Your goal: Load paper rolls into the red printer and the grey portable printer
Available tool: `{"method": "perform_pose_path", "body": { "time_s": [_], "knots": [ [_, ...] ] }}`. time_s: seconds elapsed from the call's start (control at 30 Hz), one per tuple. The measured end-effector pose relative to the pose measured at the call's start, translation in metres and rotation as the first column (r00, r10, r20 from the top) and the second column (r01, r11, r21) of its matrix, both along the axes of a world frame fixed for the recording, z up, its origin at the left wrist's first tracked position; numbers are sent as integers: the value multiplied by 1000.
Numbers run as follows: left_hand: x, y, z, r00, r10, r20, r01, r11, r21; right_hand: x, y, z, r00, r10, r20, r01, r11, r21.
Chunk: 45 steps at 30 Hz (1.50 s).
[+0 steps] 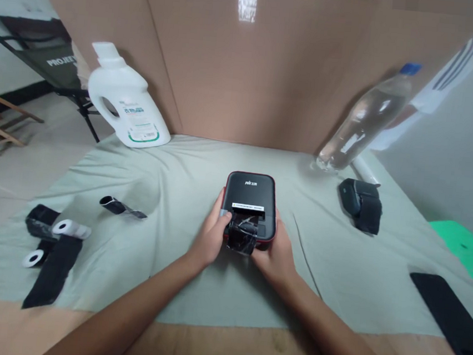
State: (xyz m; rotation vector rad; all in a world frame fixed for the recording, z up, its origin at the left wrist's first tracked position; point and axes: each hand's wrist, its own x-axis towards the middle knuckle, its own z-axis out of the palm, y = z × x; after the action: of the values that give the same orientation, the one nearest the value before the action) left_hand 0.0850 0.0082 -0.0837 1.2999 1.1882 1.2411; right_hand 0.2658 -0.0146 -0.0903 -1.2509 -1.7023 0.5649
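Observation:
Both of my hands hold a black, box-shaped device [250, 194] with a red rim and rounded corners, low over the middle of the cloth. My left hand [211, 236] grips its left side, the thumb lying on top near a glossy black strip [242, 235]. That strip curls out over the device's near end. My right hand [280, 254] wraps the lower right side, with its fingers partly hidden underneath. White lettering and a white label strip mark the device's top.
Green cloth [193, 195] covers the table. At left are a white jug [122, 99], a curled black strip [121, 208] and white-cored rolls [71, 228]. A water bottle [363, 122], black strapped object [360, 205] and black phone-like slab [449, 315] lie right; cardboard [246, 78] stands behind. A person's sleeve shows beyond.

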Motion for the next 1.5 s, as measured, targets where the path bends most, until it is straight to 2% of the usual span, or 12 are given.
{"method": "perform_pose_path", "body": {
  "time_s": [0.2, 0.4, 0.53, 0.77, 1.0, 1.17, 1.5],
  "knots": [
    [6, -4, 1, 987, -52, 153, 42, 996, 73, -1, -3, -3, 998, 26, -56, -27, 1000, -7],
    [5, -3, -7, 972, -62, 226, 54, 998, 41, 1, -1, -5, 1000, 17, -9, -17, 1000, -1],
    [1, -2, -7, 963, -68, 260, 69, 998, 5, 2, -1, -9, 1000, 12, 8, -11, 1000, -24],
    [-3, 14, -5, 942, -28, 334, 45, 998, -43, 3, 2, -19, 999, -10, 42, 6, 996, 93],
    [1, 15, 0, 913, -7, 409, 45, 995, -83, 8, 6, -16, 999, 2, 36, -6, 992, 125],
    [1, 13, 3, 913, 14, 409, 29, 995, -98, 9, 7, -15, 999, 12, 37, -17, 991, 135],
    [-2, 15, 6, 937, -19, 348, 52, 995, -86, 11, 10, -15, 998, 18, 57, -26, 990, 139]
  ]
}}
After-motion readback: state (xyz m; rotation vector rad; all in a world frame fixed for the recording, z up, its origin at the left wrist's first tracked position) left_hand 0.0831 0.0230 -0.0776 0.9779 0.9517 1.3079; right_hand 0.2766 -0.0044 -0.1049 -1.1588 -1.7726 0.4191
